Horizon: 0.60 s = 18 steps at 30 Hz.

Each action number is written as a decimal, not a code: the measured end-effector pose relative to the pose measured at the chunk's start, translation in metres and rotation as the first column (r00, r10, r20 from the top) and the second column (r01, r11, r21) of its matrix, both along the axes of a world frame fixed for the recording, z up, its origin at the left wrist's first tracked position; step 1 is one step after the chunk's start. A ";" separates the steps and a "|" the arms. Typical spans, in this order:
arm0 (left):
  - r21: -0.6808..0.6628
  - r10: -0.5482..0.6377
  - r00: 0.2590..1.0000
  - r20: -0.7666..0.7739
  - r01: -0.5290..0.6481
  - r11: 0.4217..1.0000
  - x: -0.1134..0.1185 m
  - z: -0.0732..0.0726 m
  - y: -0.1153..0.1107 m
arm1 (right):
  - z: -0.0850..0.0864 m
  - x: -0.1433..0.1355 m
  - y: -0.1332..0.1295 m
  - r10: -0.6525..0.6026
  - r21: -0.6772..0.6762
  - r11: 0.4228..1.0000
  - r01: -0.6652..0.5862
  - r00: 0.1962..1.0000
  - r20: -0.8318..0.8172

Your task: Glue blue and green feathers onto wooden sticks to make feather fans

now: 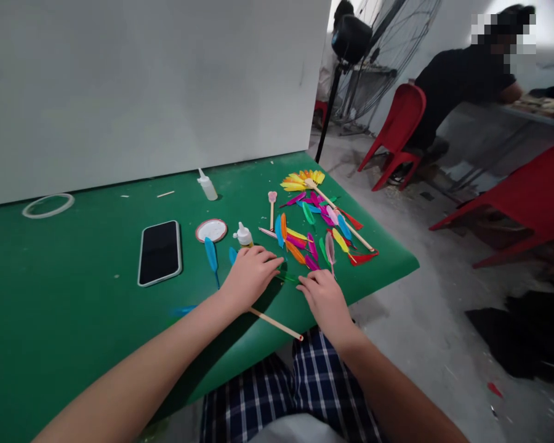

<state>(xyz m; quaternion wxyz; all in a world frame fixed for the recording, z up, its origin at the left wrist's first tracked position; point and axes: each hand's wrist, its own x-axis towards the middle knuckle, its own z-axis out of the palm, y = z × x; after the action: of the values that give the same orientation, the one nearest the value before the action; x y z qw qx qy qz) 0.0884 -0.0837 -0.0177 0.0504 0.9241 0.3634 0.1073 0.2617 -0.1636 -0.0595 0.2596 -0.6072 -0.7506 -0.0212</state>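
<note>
Between my two hands stretches a thin green feather (286,279), mostly hidden by my fingers. My left hand (253,275) pinches one end of it, fingers closed. At the other end, the fingertips of my right hand (325,301) are closed on its tip. Below my left hand a wooden stick (277,323) lies at the table's near edge, its far end covered by the hand. Just behind my left hand stands a small white glue bottle (244,235). Loose coloured feathers (296,253) lie beyond my hands, and a blue feather (211,253) rests to the left.
On the green table (74,307) are a phone (159,253), a round white lid (216,230), another squeeze bottle (207,186), a clear ring (48,206) and a yellow feather fan (303,179) on a stick. A person (461,86) sits on a red chair (399,126) at right.
</note>
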 end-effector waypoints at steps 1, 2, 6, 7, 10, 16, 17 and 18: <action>0.014 -0.020 1.000 -0.003 0.020 1.000 0.001 -0.001 0.001 | 0.001 0.000 0.001 -0.009 -0.004 1.000 0.010 1.000 0.027; 0.022 -0.026 1.000 0.007 0.026 0.999 0.002 -0.003 0.001 | 0.002 0.000 0.001 -0.013 -0.009 1.000 0.014 0.998 0.058; 0.000 0.040 0.988 0.149 -0.040 0.999 -0.003 -0.002 0.003 | 0.006 0.003 0.005 -0.010 -0.019 1.000 0.013 0.990 0.139; -0.020 0.070 0.977 0.203 -0.067 0.998 -0.004 0.000 0.002 | 0.007 0.004 0.006 -0.011 -0.015 1.000 0.013 0.993 0.118; -0.168 0.259 0.889 0.378 -0.209 0.963 -0.008 0.012 -0.003 | 0.013 0.006 0.008 -0.059 0.016 0.998 0.060 0.995 -0.078; -0.805 0.552 0.766 0.331 -0.076 0.588 0.000 0.024 -0.017 | 0.020 -0.023 0.001 -0.012 0.111 0.992 0.054 0.938 -0.346; -0.824 0.574 0.750 0.328 -0.070 0.562 0.001 0.024 -0.017 | 0.020 -0.027 -0.001 0.030 0.118 0.993 0.012 0.937 -0.349; -0.832 0.601 0.724 0.339 -0.067 0.550 0.002 0.024 -0.017 | 0.021 -0.029 -0.001 0.070 0.122 0.992 -0.028 0.933 -0.352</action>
<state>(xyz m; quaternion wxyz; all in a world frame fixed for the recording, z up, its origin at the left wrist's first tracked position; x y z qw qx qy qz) 0.0899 -0.1011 0.0058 0.5290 0.6323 0.5168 0.2305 0.2325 -0.1646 -0.0386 0.4258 -0.5661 -0.7039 0.0524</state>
